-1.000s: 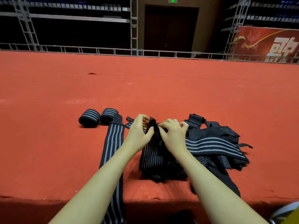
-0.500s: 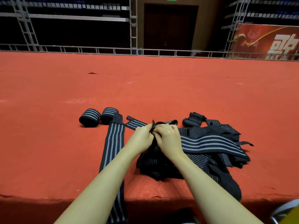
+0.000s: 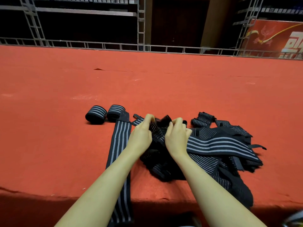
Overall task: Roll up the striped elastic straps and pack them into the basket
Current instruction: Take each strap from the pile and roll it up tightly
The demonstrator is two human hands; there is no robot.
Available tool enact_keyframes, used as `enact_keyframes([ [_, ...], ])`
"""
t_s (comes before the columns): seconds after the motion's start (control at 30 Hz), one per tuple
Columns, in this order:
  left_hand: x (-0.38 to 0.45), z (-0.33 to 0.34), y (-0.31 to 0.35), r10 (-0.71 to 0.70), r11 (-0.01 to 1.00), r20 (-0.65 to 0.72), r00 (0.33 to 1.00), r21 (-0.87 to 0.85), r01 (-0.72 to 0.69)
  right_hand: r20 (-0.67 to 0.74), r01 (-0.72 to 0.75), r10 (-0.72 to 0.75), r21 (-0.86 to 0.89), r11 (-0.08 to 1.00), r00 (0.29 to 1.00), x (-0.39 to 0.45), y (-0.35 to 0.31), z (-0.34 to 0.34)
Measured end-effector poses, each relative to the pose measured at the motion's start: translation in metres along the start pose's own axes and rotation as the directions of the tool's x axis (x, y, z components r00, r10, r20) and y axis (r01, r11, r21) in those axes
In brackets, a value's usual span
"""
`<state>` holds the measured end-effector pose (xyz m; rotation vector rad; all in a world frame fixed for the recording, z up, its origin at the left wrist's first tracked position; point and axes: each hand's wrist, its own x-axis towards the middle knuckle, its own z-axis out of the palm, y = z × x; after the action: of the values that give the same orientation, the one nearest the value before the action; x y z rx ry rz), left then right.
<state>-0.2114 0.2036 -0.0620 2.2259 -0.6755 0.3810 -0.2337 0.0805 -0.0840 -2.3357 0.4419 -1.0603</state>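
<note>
On the near half of the red-covered desk [image 3: 49, 145], both hands meet at the far end of a dark striped strap; the left hand [image 3: 141, 136] pinches its left edge with curled fingers, the right hand [image 3: 176, 138] pinches its right edge likewise, and a small bunched start of a roll [image 3: 161, 124] sits between the fingertips. That strap's long axis appears to run from the fingertips back toward the person, its loose length lying under and between the wrists, though it merges with the heap of unrolled straps [image 3: 218, 149] just right of the right hand, so where it ends I cannot tell; rolling would therefore travel toward the body, with both hands about equally near. One flat strap [image 3: 120, 145] lies just left of the left forearm, lengthwise toward the desk's front edge and hanging over it; two finished rolls [image 3: 105, 113] stand side by side beyond its far end, left of the left hand. No basket can be made out; only a blurred rim shows at the lower right corner. By my judgement the task is early, with most straps unrolled.
</note>
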Motion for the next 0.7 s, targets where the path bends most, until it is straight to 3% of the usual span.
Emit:
enact_keyframes([
  [0.13,0.006,-0.004,0.002,0.081,0.995,-0.05,0.995,0.064,-0.078,-0.059,-0.015,0.02,0.082,0.997,0.998,0.003,-0.005,-0.011],
  [0.27,0.016,-0.015,-0.001,0.062,0.997,-0.115,0.991,0.046,-0.057,-0.097,-0.082,0.095,0.134,0.988,0.991,0.012,-0.003,-0.029],
  [0.53,0.017,-0.007,0.023,0.078,0.975,0.078,0.994,0.204,-0.093,-0.025,-0.176,0.199,0.372,0.912,0.98,0.018,-0.012,-0.043],
  [0.7,0.018,0.007,0.04,0.097,0.966,0.013,0.995,0.24,-0.097,-0.035,-0.12,0.149,0.428,0.896,0.988,0.025,-0.023,-0.056],
])
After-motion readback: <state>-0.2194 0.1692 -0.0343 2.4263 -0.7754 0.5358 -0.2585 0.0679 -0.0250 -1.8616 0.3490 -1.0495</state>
